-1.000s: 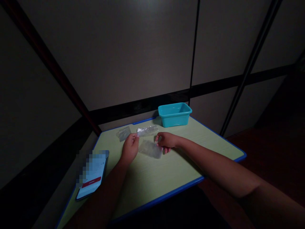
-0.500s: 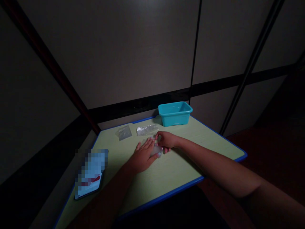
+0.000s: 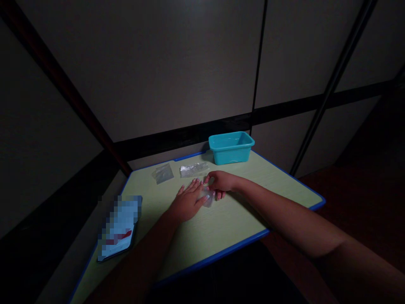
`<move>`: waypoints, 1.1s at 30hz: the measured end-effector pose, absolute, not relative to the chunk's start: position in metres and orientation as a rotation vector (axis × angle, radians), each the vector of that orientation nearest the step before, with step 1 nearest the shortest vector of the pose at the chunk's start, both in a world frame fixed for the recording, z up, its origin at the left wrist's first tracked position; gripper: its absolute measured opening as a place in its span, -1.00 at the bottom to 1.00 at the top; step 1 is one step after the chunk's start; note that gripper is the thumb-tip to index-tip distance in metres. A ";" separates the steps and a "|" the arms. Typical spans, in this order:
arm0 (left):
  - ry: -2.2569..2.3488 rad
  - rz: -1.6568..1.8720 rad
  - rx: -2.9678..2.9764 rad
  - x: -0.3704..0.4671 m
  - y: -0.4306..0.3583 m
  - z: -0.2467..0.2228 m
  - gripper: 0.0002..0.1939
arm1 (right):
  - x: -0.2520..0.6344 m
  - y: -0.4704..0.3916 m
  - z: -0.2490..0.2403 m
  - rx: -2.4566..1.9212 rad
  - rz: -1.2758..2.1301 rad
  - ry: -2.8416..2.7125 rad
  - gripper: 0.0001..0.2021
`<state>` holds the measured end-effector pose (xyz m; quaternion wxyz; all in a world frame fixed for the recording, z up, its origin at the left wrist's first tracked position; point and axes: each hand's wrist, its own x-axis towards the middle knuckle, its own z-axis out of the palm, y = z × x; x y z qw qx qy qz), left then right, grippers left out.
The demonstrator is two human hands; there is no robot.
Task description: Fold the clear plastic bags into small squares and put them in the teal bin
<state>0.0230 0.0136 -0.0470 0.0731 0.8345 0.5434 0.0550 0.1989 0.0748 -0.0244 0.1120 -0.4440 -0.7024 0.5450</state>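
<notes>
A clear plastic bag (image 3: 208,199) lies flat on the light yellow-green table (image 3: 228,221). My left hand (image 3: 187,202) rests palm down over its left part, fingers stretched out and thumb on the near side. At the bag's right edge, my right hand (image 3: 219,182) has its thumb and forefinger curled into a pinch on the plastic. The far part of the bag is hidden under my fingers. Beyond my hands lie a crinkled clear plastic bag (image 3: 193,169) and, to its left, some flat clear plastic bags (image 3: 164,173).
A turquoise plastic basket (image 3: 232,155) stands at the far edge of the table. On the left side lies a tablet-like device (image 3: 118,232) with a lit, partly blurred screen. Dark-striped panels (image 3: 190,71) rise behind the table, which has a blue rim.
The view has shifted slightly, so everything sits a little higher and further left. My hands keep nearly the same pose on the bag.
</notes>
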 end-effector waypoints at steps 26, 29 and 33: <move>1.626 0.143 2.502 0.025 0.013 -0.044 -0.19 | 0.209 0.076 -0.012 -1.229 1.568 -2.162 -0.72; 1.631 0.147 2.500 0.026 0.012 -0.044 -0.19 | 0.209 0.076 -0.013 -1.245 1.596 -2.141 -0.71; 1.654 0.133 2.499 0.026 0.013 -0.045 -0.16 | 0.209 0.079 -0.015 -1.339 1.623 -2.026 -0.83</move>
